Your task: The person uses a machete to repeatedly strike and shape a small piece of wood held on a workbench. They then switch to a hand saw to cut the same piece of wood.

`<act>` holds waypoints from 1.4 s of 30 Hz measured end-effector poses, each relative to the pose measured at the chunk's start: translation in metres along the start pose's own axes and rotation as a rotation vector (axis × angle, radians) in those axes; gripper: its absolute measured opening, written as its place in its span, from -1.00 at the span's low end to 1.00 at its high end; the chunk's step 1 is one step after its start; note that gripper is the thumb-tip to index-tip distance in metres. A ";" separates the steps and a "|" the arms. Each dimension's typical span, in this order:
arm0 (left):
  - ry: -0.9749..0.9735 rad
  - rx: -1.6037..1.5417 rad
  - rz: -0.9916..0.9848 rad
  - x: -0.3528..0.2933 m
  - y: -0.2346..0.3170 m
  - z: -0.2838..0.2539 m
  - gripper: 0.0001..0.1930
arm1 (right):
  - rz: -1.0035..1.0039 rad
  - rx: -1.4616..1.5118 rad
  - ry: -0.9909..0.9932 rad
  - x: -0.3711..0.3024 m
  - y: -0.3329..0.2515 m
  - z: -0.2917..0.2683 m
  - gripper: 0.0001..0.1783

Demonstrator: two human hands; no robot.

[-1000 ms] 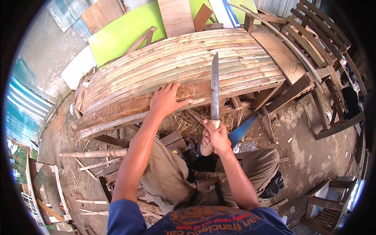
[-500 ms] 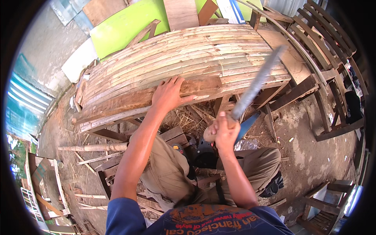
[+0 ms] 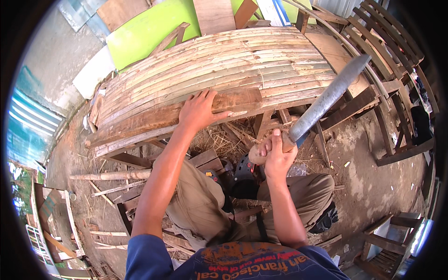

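Observation:
A thick brown wooden beam (image 3: 144, 116) lies along the near edge of the bamboo-slat bench (image 3: 224, 60). My left hand (image 3: 199, 109) clasps it toward its right end, fingers over the top and far side, thumb stretched along the near edge. In my right hand (image 3: 277, 151) is a machete, its wooden handle wrapped by my fingers in front of my knees. The long grey machete blade (image 3: 331, 100) points up and right, raised past the beam's right end and apart from it. A blue piece behind the handle is mostly hidden.
Under the bench are straw-like scraps (image 3: 217, 144) and wood offcuts. A bamboo pole (image 3: 112, 175) lies at the left. Dark wooden slatted frames (image 3: 387, 60) stand at the right, and a small wooden stool-like frame (image 3: 389, 240) at the lower right. Bright green panels (image 3: 151, 35) lean behind.
My right hand has moved slightly right and up with the machete, and its blade has swung further right. My left hand stays on the beam.

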State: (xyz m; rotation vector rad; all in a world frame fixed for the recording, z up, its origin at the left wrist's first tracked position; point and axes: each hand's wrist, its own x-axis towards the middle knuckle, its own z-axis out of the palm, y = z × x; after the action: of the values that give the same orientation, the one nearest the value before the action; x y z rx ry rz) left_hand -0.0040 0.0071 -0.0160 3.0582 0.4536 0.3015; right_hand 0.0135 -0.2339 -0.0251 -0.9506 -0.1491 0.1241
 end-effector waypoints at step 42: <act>-0.077 -0.041 -0.017 0.000 0.003 -0.008 -0.06 | 0.784 -0.082 -0.138 -0.009 0.016 -0.009 -0.72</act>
State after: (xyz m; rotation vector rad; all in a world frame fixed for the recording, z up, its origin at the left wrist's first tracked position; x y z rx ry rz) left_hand -0.0043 0.0043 -0.0080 3.0120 0.4635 0.1892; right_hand 0.0053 -0.2334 -0.0435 -1.0399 0.1013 0.9120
